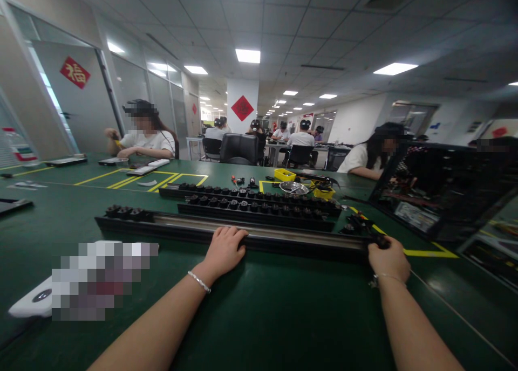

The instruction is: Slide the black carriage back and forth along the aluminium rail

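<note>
A long black rail [299, 245] with a pale channel along its length lies across the table in front of me. Several round black modules [124, 211] sit in its left end. My left hand [225, 255] grips the rail's near wall around the middle, fingers over the edge. At the right end, my right hand [390, 260] is closed around a small black part [380, 241]; its exact kind is hidden by the fingers. Behind lie two similar rails, a nearer rail [254, 212] and a farther rail [210, 190], both lined with round modules.
Loose black parts [351, 226] lie beyond my right hand. Farther back are a metal dish [294, 188] and a yellow bin [285, 174]. A dark upright panel [429, 193] stands right. A white device [34, 298], partly blurred, lies left. Co-workers sit across the table.
</note>
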Demonstrator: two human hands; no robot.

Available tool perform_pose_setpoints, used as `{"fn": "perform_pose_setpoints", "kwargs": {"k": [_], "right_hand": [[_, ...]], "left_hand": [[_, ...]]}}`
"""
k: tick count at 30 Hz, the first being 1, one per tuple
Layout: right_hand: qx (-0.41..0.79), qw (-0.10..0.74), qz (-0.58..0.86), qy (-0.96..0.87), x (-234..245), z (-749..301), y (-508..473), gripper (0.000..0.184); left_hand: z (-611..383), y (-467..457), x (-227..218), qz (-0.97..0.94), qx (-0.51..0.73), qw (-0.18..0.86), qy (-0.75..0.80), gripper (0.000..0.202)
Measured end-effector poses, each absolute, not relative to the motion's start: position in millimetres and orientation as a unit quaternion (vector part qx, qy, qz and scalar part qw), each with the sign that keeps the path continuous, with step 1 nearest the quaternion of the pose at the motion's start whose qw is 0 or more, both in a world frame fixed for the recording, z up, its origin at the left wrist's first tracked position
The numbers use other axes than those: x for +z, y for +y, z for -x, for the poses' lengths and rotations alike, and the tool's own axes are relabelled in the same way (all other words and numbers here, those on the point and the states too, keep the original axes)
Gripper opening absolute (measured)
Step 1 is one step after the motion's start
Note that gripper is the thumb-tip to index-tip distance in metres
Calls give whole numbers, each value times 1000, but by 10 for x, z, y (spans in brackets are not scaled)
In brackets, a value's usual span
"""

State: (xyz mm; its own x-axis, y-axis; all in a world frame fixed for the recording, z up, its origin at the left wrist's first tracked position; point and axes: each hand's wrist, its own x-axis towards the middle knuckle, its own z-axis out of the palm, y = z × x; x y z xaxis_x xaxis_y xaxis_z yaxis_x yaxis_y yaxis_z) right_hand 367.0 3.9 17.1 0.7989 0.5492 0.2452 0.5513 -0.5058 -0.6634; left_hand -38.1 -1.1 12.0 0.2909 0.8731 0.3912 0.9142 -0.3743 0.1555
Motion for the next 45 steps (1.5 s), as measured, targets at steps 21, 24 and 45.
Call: {"fn": "perform_pose_setpoints", "kwargs": {"k": [21,24,45], "right_hand": [[-20,389,870,-303,152,-3736,51,50],[-19,386,872,-301,154,-3737,56,50],[-29,375,880,-291,157,-3730,48,50]], "left_hand": [[380,-6,110,799,-211,54,-560,31],[379,-4,110,800,-212,52,-559,32],[397,8,84,804,-210,72,-552,30]]}}
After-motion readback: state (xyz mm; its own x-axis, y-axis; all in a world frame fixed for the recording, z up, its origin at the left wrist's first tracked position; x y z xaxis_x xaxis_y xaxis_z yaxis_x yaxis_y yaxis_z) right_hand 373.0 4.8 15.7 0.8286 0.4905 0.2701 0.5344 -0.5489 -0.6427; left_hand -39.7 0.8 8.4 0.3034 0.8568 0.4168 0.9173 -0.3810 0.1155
